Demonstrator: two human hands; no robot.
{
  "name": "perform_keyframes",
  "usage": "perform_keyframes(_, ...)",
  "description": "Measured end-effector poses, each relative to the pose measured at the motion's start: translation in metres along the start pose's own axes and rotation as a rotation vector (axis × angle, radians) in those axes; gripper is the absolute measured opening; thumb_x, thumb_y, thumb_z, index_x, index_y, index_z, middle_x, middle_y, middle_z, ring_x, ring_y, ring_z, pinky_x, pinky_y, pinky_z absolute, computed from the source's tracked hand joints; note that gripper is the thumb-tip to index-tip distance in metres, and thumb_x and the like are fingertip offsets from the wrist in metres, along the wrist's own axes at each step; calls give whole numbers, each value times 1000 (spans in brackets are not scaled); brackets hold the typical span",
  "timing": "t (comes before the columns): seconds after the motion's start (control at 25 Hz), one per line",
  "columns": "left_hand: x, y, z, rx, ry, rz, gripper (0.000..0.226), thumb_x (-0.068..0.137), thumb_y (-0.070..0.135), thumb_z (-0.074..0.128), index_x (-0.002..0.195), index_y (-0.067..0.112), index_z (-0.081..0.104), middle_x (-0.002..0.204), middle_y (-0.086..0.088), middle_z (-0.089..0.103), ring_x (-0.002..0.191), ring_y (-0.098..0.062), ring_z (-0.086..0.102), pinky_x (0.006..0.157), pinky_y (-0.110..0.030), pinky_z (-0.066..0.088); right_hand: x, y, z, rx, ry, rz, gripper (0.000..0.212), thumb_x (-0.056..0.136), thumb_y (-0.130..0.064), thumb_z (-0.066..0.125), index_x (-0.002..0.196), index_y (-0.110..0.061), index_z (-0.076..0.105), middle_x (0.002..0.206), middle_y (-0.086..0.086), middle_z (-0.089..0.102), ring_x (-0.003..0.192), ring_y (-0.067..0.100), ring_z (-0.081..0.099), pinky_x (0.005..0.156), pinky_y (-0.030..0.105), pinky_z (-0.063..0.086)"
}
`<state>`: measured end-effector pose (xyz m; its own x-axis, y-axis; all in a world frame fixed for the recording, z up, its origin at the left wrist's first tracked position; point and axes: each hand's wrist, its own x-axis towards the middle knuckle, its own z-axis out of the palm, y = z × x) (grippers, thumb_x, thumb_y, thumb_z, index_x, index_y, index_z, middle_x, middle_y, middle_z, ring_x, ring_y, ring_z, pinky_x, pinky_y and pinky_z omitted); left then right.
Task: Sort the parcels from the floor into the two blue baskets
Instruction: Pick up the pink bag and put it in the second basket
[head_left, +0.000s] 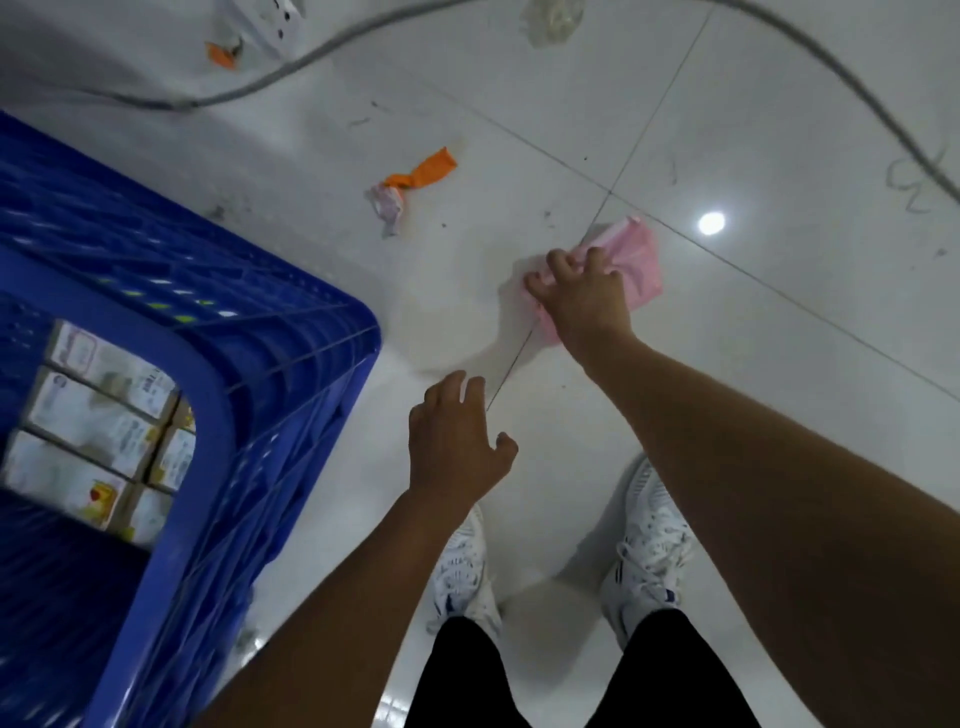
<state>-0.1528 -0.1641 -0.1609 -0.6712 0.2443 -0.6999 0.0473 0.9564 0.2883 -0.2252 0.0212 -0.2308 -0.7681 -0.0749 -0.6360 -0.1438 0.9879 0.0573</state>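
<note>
A pink soft parcel (636, 265) lies on the white tiled floor ahead of me. My right hand (584, 293) rests on top of it, fingers curled over its near edge. My left hand (457, 441) hangs lower and to the left, holding nothing, fingers apart. A blue plastic basket (291, 358) stands at the left; several white boxed parcels (98, 415) are stacked inside it. Only one blue basket shows.
An orange and white wrapper (415, 179) lies on the floor beyond the basket. A grey cable (311, 57) curves across the far floor, and a power strip (272, 21) lies at the top left. My white shoes (652, 540) stand below my hands.
</note>
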Motion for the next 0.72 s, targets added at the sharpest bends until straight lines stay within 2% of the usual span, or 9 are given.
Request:
perform_keyframes(0.12,-18,10,-10,-15,-27,3,67,84,43,58,142,17,37,152,-3,31,138,-21,31,109,-36,31,-36,5,8,338,172,36,72,72,-21,81,134,-20,44,135,11,48,108,42,55,68,43,57)
perform_keyframes(0.24,-30,20,-28,-10,-71,-5,68,86,46,55,144,19,34,155,-1,27,139,-20,29,112,-36,32,-65,14,-10,1022,386,148,73,68,-21,82,131,-21,44,124,1,57,99,22,63,73,31,57)
perform_keyframes(0.32,-36,28,-35,10,-98,0,67,87,47,53,145,20,32,155,0,25,139,-20,29,112,-35,32,-90,19,-10,1202,448,285,74,71,-26,82,132,-22,41,119,-1,60,97,15,63,74,25,55)
perform_keyframes(0.36,-38,30,-35,32,-110,4,66,87,46,53,145,20,32,155,0,26,139,-19,30,111,-34,32,-101,22,-4,1166,377,372,75,72,-28,81,134,-22,40,121,1,57,98,17,62,73,28,55)
perform_keyframes(0.44,-38,36,-36,85,-121,22,66,87,46,53,144,20,33,154,-1,28,137,-19,31,110,-34,32,-123,31,13,989,81,591,78,72,-25,78,138,-23,35,132,8,46,102,28,60,73,37,56)
perform_keyframes(0.52,-29,40,-33,129,-130,31,67,87,46,53,145,19,32,153,-2,28,137,-21,32,110,-34,32,-139,37,23,769,-197,722,82,71,-23,77,139,-20,30,137,12,37,112,34,53,83,43,54)
perform_keyframes(0.6,-17,44,-28,183,-151,37,68,88,46,53,146,18,30,154,-3,27,137,-22,31,109,-35,32,-141,43,25,533,-262,607,100,72,-33,80,148,-20,16,151,14,25,132,37,37,99,47,46)
perform_keyframes(0.68,-6,47,-21,210,-160,51,69,87,45,54,146,17,30,153,-5,28,137,-24,32,109,-37,31,-124,45,26,309,-169,328,123,70,-43,83,154,-28,-6,162,13,-4,147,42,7,113,59,26)
perform_keyframes(0.72,0,47,-18,225,-150,69,69,87,45,55,145,16,31,152,-5,29,136,-25,32,108,-38,32,-110,46,25,224,-93,193,127,69,-42,84,153,-33,-11,162,11,-15,148,43,-3,113,66,19)
